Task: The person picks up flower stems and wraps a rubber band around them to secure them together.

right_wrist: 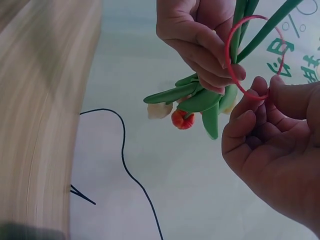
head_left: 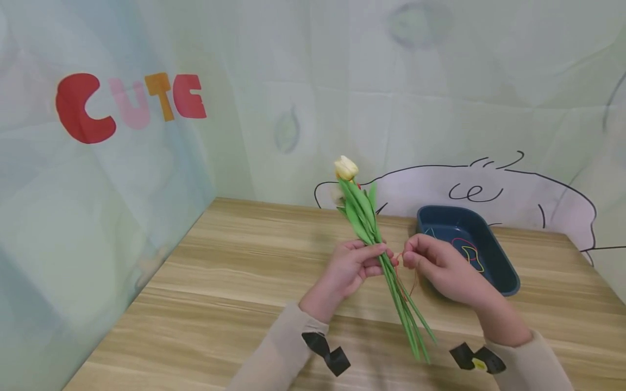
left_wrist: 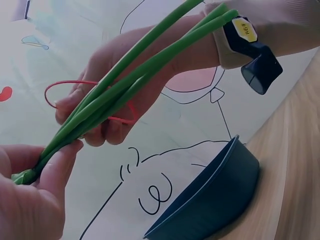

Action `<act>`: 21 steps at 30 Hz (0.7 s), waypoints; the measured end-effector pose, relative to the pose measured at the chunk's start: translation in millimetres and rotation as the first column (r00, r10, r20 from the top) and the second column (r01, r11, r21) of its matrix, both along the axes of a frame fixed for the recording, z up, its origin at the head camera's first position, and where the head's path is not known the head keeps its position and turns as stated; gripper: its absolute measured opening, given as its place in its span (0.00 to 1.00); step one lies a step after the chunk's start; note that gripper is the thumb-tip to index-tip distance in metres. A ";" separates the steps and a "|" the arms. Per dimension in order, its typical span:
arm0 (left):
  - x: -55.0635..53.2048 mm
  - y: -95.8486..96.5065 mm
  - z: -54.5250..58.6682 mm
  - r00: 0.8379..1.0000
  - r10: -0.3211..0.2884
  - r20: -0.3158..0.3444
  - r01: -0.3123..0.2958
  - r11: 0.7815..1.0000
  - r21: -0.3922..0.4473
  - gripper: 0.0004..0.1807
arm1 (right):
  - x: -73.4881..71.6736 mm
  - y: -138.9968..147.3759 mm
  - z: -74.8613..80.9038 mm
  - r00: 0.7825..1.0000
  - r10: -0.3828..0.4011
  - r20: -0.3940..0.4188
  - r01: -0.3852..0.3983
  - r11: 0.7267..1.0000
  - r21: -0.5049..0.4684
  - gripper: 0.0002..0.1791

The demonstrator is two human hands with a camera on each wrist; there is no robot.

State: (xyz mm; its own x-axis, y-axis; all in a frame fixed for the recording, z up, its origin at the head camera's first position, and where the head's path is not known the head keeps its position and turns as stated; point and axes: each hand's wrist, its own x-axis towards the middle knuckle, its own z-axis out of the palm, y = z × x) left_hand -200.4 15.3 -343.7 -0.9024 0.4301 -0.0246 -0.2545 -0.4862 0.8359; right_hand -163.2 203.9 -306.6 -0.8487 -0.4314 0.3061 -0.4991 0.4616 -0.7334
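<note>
My left hand grips a small bunch of artificial tulips around the stems, just below the leaves. The bunch leans, with a pale yellow bloom at the top and the stem ends toward me. A red bloom and a whitish one show in the right wrist view. My right hand pinches a red rubber band between thumb and fingertips, beside the stems. The band forms a loose loop that overlaps the green stems in both wrist views.
A dark blue tray stands behind and right of my right hand, with several coloured rubber bands in it. The wood-grain table meets printed cloth walls at its back and left.
</note>
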 end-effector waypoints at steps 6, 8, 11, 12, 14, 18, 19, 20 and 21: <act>3.8 2.6 -0.2 1.000 -0.008 -0.006 0.008 1.000 -0.023 0.04 | -5.6 -1.2 -1.1 1.000 0.000 0.006 0.000 1.000 -0.013 0.03; 4.5 3.4 -0.6 1.000 -0.007 -0.016 0.007 1.000 -0.026 0.03 | -7.6 -2.2 -1.2 1.000 0.000 0.008 0.001 1.000 -0.024 0.03; 5.1 4.5 -1.5 1.000 -0.014 -0.022 0.013 1.000 -0.027 0.06 | -9.9 -4.0 -0.6 1.000 -0.019 0.019 0.020 0.999 -0.029 0.03; 5.3 5.0 -1.9 0.999 -0.019 -0.026 0.018 1.000 -0.026 0.08 | -10.6 -4.6 -0.3 0.999 -0.026 0.026 0.027 0.999 -0.028 0.03; 6.0 5.4 -2.1 0.999 -0.031 -0.027 0.030 0.999 -0.022 0.12 | -12.1 -5.7 0.4 0.998 -0.041 0.038 0.042 0.999 -0.020 0.03; 7.4 5.7 -2.0 0.998 -0.057 -0.035 0.056 0.998 -0.022 0.16 | -14.7 -7.4 2.0 0.996 -0.066 0.055 0.067 0.998 -0.009 0.04; 7.7 5.6 -1.8 0.997 -0.062 -0.039 0.062 0.998 -0.023 0.16 | -15.2 -7.7 2.3 0.996 -0.074 0.057 0.074 0.997 -0.008 0.05; 8.0 5.5 -1.7 0.997 -0.067 -0.046 0.066 0.997 -0.028 0.16 | -15.6 -7.6 2.5 0.995 -0.079 0.056 0.079 0.997 -0.007 0.05; 8.1 5.6 -1.7 0.996 -0.073 -0.050 0.071 0.997 -0.031 0.16 | -16.1 -7.5 2.6 0.995 -0.086 0.054 0.086 0.996 -0.008 0.05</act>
